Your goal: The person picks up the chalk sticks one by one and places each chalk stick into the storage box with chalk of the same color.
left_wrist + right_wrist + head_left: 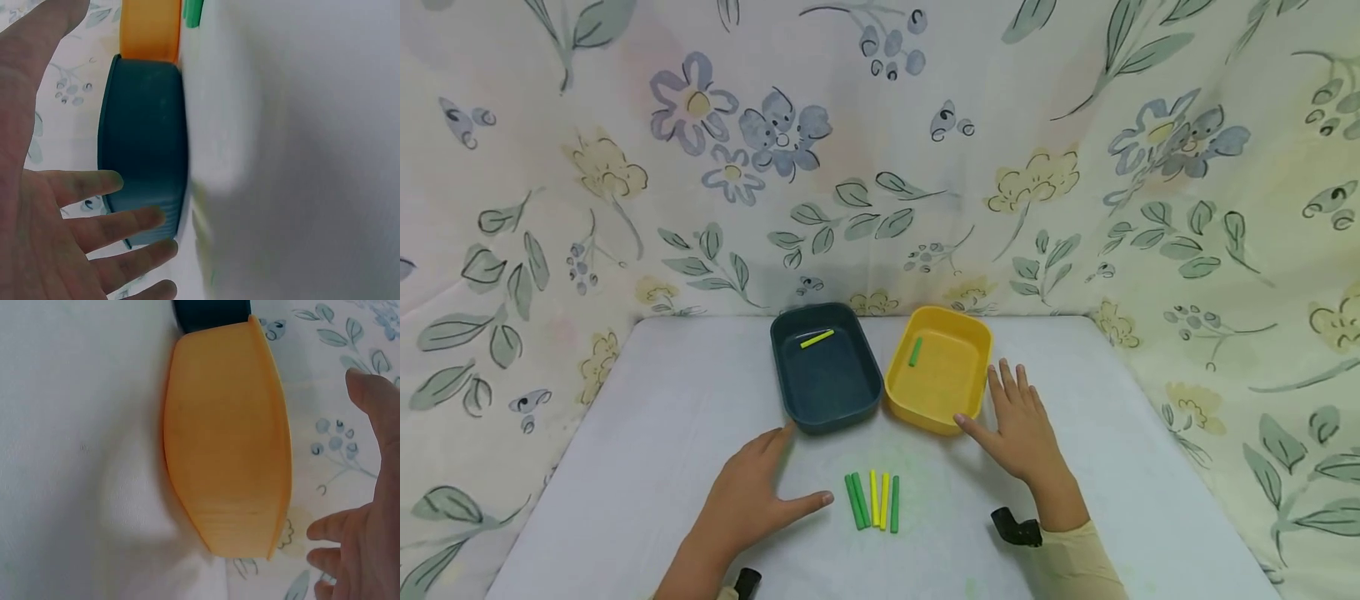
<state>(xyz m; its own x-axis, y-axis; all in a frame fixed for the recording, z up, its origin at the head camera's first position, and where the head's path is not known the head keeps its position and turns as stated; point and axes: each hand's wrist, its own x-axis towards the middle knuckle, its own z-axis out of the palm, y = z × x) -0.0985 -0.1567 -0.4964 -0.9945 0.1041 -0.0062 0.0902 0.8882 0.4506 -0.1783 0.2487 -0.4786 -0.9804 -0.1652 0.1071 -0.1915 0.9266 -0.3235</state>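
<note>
My left hand hovers with spread fingers near the front left corner of a dark teal tray, its thumb pointing towards a row of chalk-like sticks. Two green sticks lie at the row's left, two yellow sticks in the middle and one green stick at the right. My right hand, fingers apart and holding nothing, is beside the right edge of a yellow tray. Inside the teal tray lies a yellow stick; a green stick lies inside the yellow one.
Both trays stand side by side towards the back of a white-covered table. A floral cloth hangs behind it and along both sides. Black curved pieces show at both wrists. Faint green smudges mark the white cover.
</note>
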